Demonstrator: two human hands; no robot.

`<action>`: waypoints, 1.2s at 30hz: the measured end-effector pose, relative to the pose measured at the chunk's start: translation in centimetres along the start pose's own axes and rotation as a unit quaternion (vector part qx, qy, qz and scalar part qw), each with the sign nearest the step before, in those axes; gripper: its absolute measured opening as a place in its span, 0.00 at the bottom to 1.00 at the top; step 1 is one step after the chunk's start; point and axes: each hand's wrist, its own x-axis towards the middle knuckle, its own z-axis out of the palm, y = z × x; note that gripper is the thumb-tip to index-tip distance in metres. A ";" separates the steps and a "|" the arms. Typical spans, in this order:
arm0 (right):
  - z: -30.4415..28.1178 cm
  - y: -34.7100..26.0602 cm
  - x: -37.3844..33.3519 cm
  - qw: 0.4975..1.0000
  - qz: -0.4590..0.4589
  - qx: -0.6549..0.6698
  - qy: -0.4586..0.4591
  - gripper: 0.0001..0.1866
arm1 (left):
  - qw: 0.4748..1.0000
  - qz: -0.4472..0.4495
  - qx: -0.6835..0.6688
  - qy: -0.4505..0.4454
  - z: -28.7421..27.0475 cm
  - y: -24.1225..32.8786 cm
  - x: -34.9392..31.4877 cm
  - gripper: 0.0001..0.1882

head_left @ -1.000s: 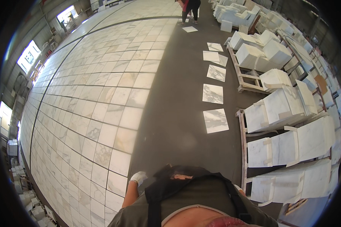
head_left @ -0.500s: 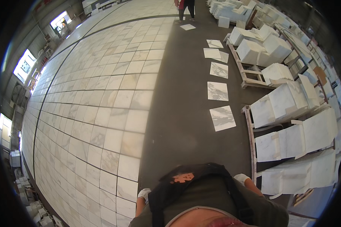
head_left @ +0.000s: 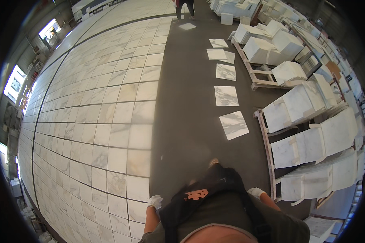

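Both of my hands hang at my sides in white gloves, low in the view. My left hand (head_left: 155,201) is beside the right edge of the laid marble tiles (head_left: 137,164), above the floor, its fingers loosely apart with nothing seen in them. My right hand (head_left: 256,192) is near the pallets; its fingers are mostly hidden, so their pose is unclear. A veined white tile (head_left: 234,125) lies loose on the dark floor (head_left: 186,133) ahead of me, beyond reach of both hands. More loose tiles (head_left: 226,96) lie in a line farther off.
Pallets (head_left: 265,133) with stacked white stone slabs (head_left: 298,107) line the right side. At the far end of the dark strip stands another person (head_left: 185,9), near a single tile (head_left: 187,26). Windows (head_left: 15,84) run along the left wall.
I have moved slightly forward along the dark strip, and a shoe now shows in front of my body. The tiles and pallets have shifted left in view. Both hands still hang beside me.
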 end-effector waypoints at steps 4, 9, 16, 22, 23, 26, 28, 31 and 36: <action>-1.4 1.9 3.2 0.997 0.068 -0.013 -0.015 0.06 | 0.978 0.172 0.043 0.106 -2.4 2.1 4.2 0.11; -7.1 2.0 10.5 0.995 0.004 -0.049 -0.088 0.05 | 0.900 -0.230 -0.352 0.117 -4.7 8.0 9.8 0.13; -16.6 -12.6 11.8 0.996 0.004 0.088 0.021 0.04 | 0.887 -0.222 -0.404 -0.034 -11.2 14.8 17.4 0.05; -24.8 -22.1 14.0 0.983 0.021 0.184 -0.012 0.09 | 0.915 -0.185 -0.353 0.056 -16.1 22.0 25.5 0.17; -25.8 -23.2 14.5 0.983 0.017 0.184 -0.008 0.09 | 0.902 -0.190 -0.378 0.083 -16.7 23.2 26.8 0.19; -27.9 -26.4 16.4 0.984 0.020 0.179 0.001 0.08 | 0.893 -0.240 -0.356 0.135 -17.3 23.8 29.3 0.19; -28.5 -28.6 17.8 0.980 0.029 0.194 -0.021 0.07 | 0.931 -0.152 -0.317 0.095 -18.0 21.3 30.7 0.10; -28.3 -32.0 20.1 0.998 -0.050 -0.006 0.023 0.04 | 0.967 -0.101 -0.233 0.011 -20.0 15.9 32.4 0.05; -28.2 -32.8 26.4 0.994 -0.083 -0.028 0.060 0.06 | 0.964 -0.058 0.222 -0.131 -26.4 14.2 37.7 0.07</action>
